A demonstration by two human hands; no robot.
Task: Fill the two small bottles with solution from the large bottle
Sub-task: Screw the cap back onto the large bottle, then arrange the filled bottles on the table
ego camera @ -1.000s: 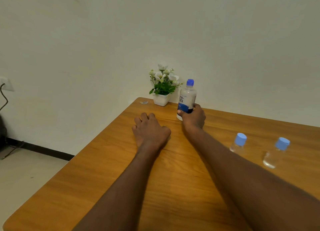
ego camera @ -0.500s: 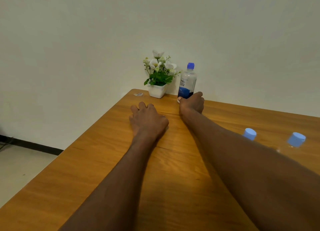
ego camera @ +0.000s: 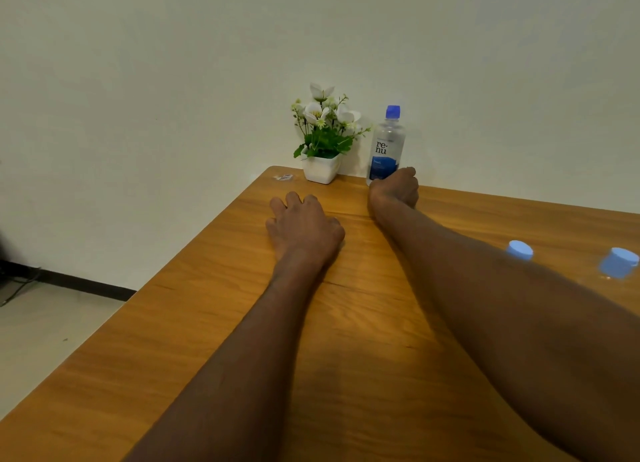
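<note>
Right hand [ego camera: 394, 189] curled at the base of the upright large bottle [ego camera: 386, 146], whether it grips it unclear, left hand [ego camera: 303, 229] flat, fingers loosely spread on the table [ego camera: 173, 340], flower pot [ego camera: 321, 168] beyond the left hand, two small bottles' blue caps [ego camera: 519, 250] [ego camera: 619, 262] behind the right forearm.

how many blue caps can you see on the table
3. One tops the large bottle standing at the far edge beside the flower pot. Two more, on the small bottles, show at the right: one just past the right forearm, one near the picture's edge. Their bodies are mostly hidden.
</note>
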